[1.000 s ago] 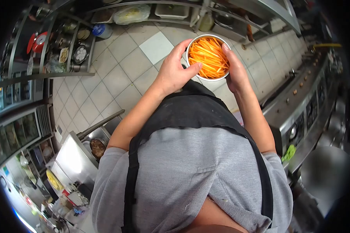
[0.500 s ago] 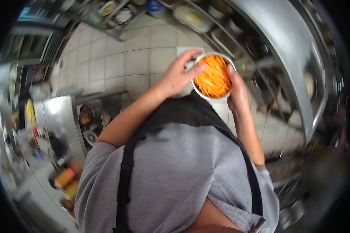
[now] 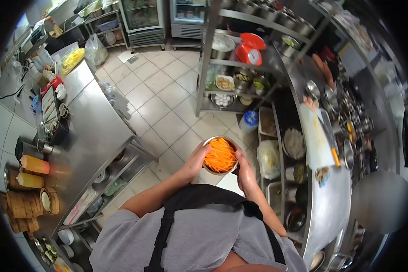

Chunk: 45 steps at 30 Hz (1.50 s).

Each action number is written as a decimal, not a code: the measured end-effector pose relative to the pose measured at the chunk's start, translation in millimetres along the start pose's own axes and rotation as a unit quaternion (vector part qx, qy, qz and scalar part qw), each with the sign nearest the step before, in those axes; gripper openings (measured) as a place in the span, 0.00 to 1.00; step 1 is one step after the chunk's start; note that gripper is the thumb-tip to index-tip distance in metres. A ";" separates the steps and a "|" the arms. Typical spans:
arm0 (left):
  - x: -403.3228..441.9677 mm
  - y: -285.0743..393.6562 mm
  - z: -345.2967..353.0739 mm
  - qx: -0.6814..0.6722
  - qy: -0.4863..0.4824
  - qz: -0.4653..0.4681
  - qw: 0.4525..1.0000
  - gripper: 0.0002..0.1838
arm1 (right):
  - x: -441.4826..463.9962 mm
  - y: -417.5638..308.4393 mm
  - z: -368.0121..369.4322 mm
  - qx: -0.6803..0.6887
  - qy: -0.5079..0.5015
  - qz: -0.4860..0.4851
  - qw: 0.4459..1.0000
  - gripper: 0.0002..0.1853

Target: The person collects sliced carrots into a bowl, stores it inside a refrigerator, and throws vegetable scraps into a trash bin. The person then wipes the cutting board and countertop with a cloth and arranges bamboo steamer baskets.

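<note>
- I see a bowl (image 3: 233, 144) of orange strips (image 3: 220, 156) above the floor (image 3: 158, 93).
- The left hand (image 3: 195, 163) and right hand (image 3: 246, 173) grip its sides.
- A blue-lidded tub (image 3: 248, 121) stands past it.
- A shelf (image 3: 205, 68) with a red scale (image 3: 249, 55) blocks the way ahead.
- Steel tables (image 3: 90, 109) stand left and right.

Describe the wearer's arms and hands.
Left hand and right hand: five-fingered, no gloves, watch or cables visible. Forearms bare below short grey sleeves. Black straps cross the grey shirt.
</note>
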<state>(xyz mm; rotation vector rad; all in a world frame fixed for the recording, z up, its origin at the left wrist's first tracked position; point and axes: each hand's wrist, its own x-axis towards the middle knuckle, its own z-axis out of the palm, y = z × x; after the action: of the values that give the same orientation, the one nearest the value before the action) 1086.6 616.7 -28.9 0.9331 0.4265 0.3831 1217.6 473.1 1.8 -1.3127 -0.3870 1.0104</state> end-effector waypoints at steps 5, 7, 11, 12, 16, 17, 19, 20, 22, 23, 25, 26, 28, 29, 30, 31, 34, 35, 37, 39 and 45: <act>54.2 62.4 -57.6 -0.019 0.091 0.041 0.995 0.26 | 85.3 -42.9 73.5 -0.099 -0.048 -0.059 0.992 0.32; 84.1 67.9 -87.9 0.017 0.108 0.097 0.989 0.25 | 130.2 -45.0 93.0 -0.154 -0.030 -0.074 0.985 0.30; 114.5 94.1 -123.6 -0.002 0.123 0.085 0.989 0.25 | 211.5 -36.2 107.4 -0.112 -0.040 -0.004 0.993 0.28; 126.3 110.7 -126.9 -0.030 0.129 0.094 0.987 0.24 | 213.3 -60.4 128.1 -0.043 -0.055 0.006 0.998 0.28; 165.2 145.6 -136.9 -0.024 0.161 0.119 0.979 0.23 | 274.8 -67.5 139.5 -0.038 -0.041 0.020 0.998 0.32; 178.1 152.2 -142.5 -0.022 0.162 0.119 0.979 0.23 | 293.2 -67.9 142.5 -0.037 -0.042 0.020 0.998 0.32; 203.9 162.9 -155.4 -0.013 0.175 0.123 0.977 0.22 | 325.9 -73.3 153.2 -0.081 -0.069 0.005 0.994 0.33; 218.2 168.7 -165.2 -0.010 0.177 0.123 0.976 0.22 | 336.5 -80.5 157.2 -0.056 -0.045 0.035 0.997 0.35; 246.3 182.4 -186.4 -0.023 0.174 0.123 0.977 0.22 | 374.2 -81.4 160.0 -0.087 -0.092 -0.015 0.992 0.35; 255.9 188.9 -192.9 -0.021 0.180 0.119 0.976 0.22 | 387.6 -82.7 161.3 -0.120 -0.134 -0.063 0.982 0.36; 282.1 210.0 -208.0 -0.007 0.179 0.109 0.978 0.23 | 417.7 -91.8 170.6 -0.141 -0.149 -0.064 0.977 0.37; 295.9 222.2 -215.3 -0.001 0.180 0.115 0.977 0.23 | 436.2 -97.6 176.3 -0.170 -0.163 -0.074 0.969 0.37; 314.4 240.9 -230.6 0.002 0.205 0.106 0.973 0.24 | 476.1 -100.0 185.8 -0.167 -0.199 -0.074 0.963 0.37; 322.8 248.4 -242.6 0.005 0.212 0.102 0.972 0.24 | 491.0 -103.1 189.5 -0.161 -0.202 -0.069 0.964 0.37; 332.0 256.3 -256.5 -0.017 0.208 0.102 0.973 0.24 | 502.4 -112.8 196.1 -0.152 -0.180 -0.024 0.972 0.36; 339.9 264.7 -269.7 -0.041 0.205 0.107 0.972 0.25 | 515.2 -121.8 204.0 -0.147 -0.159 0.018 0.976 0.35; 357.0 298.2 -301.1 -0.050 0.240 0.122 0.962 0.27 | 554.7 -135.7 220.3 -0.163 -0.147 0.019 0.975 0.32; 361.0 308.8 -312.9 -0.076 0.261 0.108 0.956 0.27 | 573.7 -135.2 221.6 -0.183 -0.148 0.043 0.971 0.31; 370.4 319.1 -348.3 -0.091 0.282 0.102 0.950 0.28 | 611.3 -120.3 217.9 -0.220 -0.161 0.069 0.960 0.29; 379.8 327.1 -396.7 -0.135 0.319 0.077 0.935 0.28 | 654.5 -90.3 212.5 -0.295 -0.149 0.096 0.939 0.27; 396.7 343.5 -560.9 -0.072 0.395 0.064 0.913 0.25 | 718.9 11.0 202.1 -0.668 -0.152 0.034 0.727 0.24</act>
<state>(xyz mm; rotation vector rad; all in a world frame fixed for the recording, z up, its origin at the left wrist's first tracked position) 1094.5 1380.4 -110.7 0.6294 1.0635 0.9087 1453.3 1162.1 -164.2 -2.4374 -1.5311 0.9772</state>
